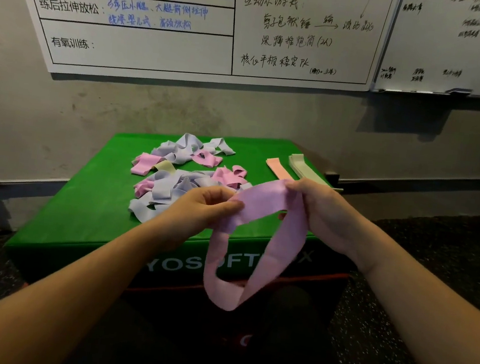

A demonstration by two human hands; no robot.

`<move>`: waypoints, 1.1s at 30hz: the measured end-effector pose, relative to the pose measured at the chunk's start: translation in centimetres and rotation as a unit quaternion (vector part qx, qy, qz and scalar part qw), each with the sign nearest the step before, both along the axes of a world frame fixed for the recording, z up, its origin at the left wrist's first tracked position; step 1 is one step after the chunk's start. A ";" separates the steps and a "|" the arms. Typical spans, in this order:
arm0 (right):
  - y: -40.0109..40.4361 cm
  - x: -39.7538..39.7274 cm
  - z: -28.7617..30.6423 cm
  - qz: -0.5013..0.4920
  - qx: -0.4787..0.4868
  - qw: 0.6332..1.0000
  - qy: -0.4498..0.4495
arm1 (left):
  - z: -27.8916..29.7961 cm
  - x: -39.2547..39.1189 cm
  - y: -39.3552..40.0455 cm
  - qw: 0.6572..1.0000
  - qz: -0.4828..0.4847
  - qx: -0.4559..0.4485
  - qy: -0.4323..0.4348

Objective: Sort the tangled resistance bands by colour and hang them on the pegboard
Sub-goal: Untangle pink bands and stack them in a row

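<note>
Over the near edge of a green soft box [76, 222], the left hand [199, 207] and right hand [317, 209] pinch a pink band [266, 203], its loop hanging, probably to straighten it, while sorted bands [295, 167] lie at the far right corner.

The room is dim, and the brightest surface is the green box top [86, 193], lit softly from above. Behind and above the box, the whiteboard [160, 36] throws a dark shadow down onto the wall beneath its lower edge. Writing on the second board [461, 42], up to the right of the box, is blurred. Straight lines bow towards the frame's edges. Below the box the floor sinks into near black.
</note>
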State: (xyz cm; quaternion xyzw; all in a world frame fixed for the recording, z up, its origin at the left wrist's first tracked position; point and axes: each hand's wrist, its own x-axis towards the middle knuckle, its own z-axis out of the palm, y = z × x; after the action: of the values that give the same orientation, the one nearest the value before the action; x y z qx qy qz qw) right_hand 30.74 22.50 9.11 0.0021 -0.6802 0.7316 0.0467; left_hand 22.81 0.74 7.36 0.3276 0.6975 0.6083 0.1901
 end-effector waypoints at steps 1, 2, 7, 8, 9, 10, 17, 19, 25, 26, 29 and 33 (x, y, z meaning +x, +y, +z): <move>0.1 0.1 0.0 0.011 -0.005 1.000 0.002 | -0.1 0.0 0.0 1.000 -0.001 0.011 -0.014; 0.1 0.3 0.1 0.021 -0.006 1.000 -0.001 | -0.1 0.1 -0.1 0.999 -0.001 0.017 -0.027; -0.1 0.6 -0.2 -0.001 -0.049 0.998 -0.027 | -0.2 0.3 -0.4 0.996 -0.002 0.025 -0.090; -0.3 0.6 -0.2 -0.007 -0.050 0.998 -0.025 | -0.2 0.3 -0.5 0.995 -0.001 0.028 -0.099; -0.2 0.6 -0.2 -0.016 -0.051 0.998 -0.024 | -0.2 0.3 -0.6 0.994 0.002 0.026 -0.101; -0.1 0.7 -0.2 -0.025 -0.056 0.998 -0.026 | -0.2 0.2 -0.6 0.995 0.005 0.017 -0.098; 0.6 1.0 0.1 -0.053 -0.053 0.996 -0.058 | 0.0 0.4 -1.7 0.988 -0.054 -0.025 -0.141; 1.2 0.9 0.1 -0.064 -0.070 0.994 -0.056 | 0.0 0.3 -2.2 0.988 -0.077 -0.045 -0.129; 2.3 1.6 0.4 -0.073 -0.053 0.995 -0.042 | 0.1 0.4 -2.5 0.987 -0.066 -0.129 -0.069; 2.1 1.7 0.4 -0.077 -0.035 0.996 -0.021 | -0.1 0.5 -2.3 0.989 -0.037 -0.135 -0.053; 1.6 2.2 0.4 -0.082 0.023 0.995 0.049 | -0.5 0.4 -1.5 0.988 0.099 -0.112 -0.039; 1.1 2.8 -0.1 -0.092 0.245 0.963 0.065 | -0.1 0.4 -0.9 0.978 0.202 -0.052 0.017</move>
State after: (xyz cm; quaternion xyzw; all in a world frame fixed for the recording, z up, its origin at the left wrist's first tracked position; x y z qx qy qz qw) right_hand 33.53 23.60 9.02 -0.0018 -0.8311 0.5337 0.1563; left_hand 23.19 -0.14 7.23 0.1798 0.7829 0.5916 0.0681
